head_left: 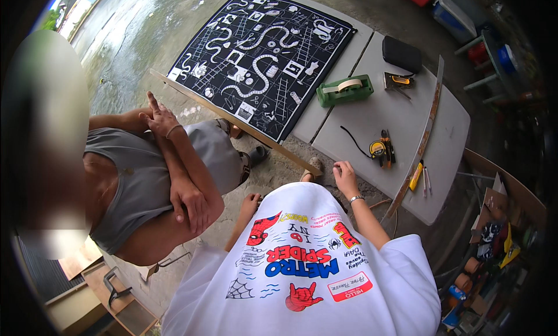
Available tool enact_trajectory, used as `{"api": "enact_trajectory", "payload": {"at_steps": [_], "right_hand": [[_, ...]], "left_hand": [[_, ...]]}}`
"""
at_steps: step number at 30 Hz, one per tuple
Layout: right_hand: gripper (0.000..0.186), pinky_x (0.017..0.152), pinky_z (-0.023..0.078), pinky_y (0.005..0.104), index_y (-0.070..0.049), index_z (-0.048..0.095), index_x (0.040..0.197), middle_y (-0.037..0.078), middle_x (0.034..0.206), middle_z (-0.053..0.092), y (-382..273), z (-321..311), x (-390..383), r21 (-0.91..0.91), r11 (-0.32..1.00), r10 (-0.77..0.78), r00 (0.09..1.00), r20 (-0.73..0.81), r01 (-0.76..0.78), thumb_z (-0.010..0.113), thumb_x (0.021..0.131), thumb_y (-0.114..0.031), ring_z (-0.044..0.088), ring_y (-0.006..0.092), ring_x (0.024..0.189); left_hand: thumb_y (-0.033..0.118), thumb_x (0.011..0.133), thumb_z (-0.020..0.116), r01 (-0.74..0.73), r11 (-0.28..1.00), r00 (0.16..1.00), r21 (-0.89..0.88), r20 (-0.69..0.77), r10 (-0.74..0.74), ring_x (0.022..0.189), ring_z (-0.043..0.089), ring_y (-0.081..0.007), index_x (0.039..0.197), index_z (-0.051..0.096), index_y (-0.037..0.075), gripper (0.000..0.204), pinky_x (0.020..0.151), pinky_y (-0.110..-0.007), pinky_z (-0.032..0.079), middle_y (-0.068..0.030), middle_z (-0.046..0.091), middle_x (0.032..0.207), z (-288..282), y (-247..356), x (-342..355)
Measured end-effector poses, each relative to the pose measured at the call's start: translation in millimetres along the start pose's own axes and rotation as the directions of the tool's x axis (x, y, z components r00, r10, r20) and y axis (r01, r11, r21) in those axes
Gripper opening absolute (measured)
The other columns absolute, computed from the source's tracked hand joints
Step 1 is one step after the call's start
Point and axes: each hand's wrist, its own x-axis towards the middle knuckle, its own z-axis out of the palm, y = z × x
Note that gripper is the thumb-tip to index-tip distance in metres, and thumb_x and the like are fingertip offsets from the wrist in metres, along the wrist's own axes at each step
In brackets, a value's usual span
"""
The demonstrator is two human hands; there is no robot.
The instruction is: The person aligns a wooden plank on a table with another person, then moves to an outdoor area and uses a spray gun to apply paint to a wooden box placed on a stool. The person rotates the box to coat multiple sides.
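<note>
My left hand (251, 204) hangs low beside my white shirt, its fingers loosely bent and apart, with nothing visible in it. Close to the near table edge is my right hand (345, 178), empty, with relaxed fingers and a bracelet on the wrist. A black snakes-and-ladders board (256, 57) with white drawings lies across the far end of the table. Nearest to my right hand on the tabletop are a yellow-and-black tape measure (377, 149) and dark-handled pliers (388, 147). Farther back sits a green tape dispenser (345, 90) with a roll of tape.
On the grey folding table (447, 132) lie a black case (401, 53), a staple gun (399, 81), a long metal strip (421, 144), a yellow cutter (416, 177) and two pens (427, 181). At left, a person (145, 179) has arms crossed. Cluttered boxes (494, 208) stand right.
</note>
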Motion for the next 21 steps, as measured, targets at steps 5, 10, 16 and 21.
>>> {"api": "enact_trajectory", "payload": {"at_steps": [5,10,16,21], "right_hand": [[0.016,0.090,0.052,0.0464,-0.003,0.066,0.108,0.017,0.108,0.063,-24.5,2.3,-32.8,-0.052,0.997,-0.072,0.986,-0.153,0.065,0.065,0.096,-0.013,0.064,0.0382,0.100],[0.018,0.088,0.052,0.0431,-0.002,0.066,0.111,0.016,0.107,0.063,-72.7,1.5,-64.5,0.005,0.996,-0.083,0.985,-0.149,0.085,0.065,0.096,-0.012,0.064,0.0330,0.096],[0.018,0.077,0.050,0.0287,-0.004,0.062,0.106,0.004,0.094,0.059,-211.8,-91.1,-46.8,0.399,0.806,-0.228,0.852,-0.472,0.437,0.054,0.109,-0.020,0.057,0.0137,0.084],[0.022,0.070,0.043,0.0216,0.004,0.057,0.104,0.000,0.073,0.048,-352.5,-242.7,-74.1,0.526,0.099,-0.611,0.469,-0.638,0.844,0.053,0.103,-0.018,0.046,0.0085,0.063]], "left_hand": [[0.038,0.101,0.062,-0.054,0.998,0.999,0.025,0.004,0.054,0.080,0.073,-0.0235,0.116,0.067,-0.002,0.043,0.070,-0.036,0.056,-0.0164,0.076,0.102,-19.3,-44.4,-15.0],[0.040,0.102,0.060,0.274,0.958,0.961,-0.082,0.059,-0.270,0.075,0.071,-0.0192,0.119,0.067,0.002,0.043,0.063,-0.034,0.054,-0.0105,0.076,0.098,-28.4,-129.2,-42.1],[0.041,0.103,0.059,0.368,0.927,0.930,-0.072,0.041,-0.366,0.074,0.072,-0.0191,0.119,0.066,0.003,0.041,0.061,-0.033,0.052,-0.0095,0.076,0.101,-36.8,-173.5,-79.7],[0.037,0.102,0.059,0.309,0.924,0.942,-0.226,-0.059,-0.329,0.080,0.073,-0.0197,0.118,0.067,0.003,0.038,0.066,-0.034,0.054,-0.0099,0.076,0.104,-24.6,-156.0,-86.3]]}}
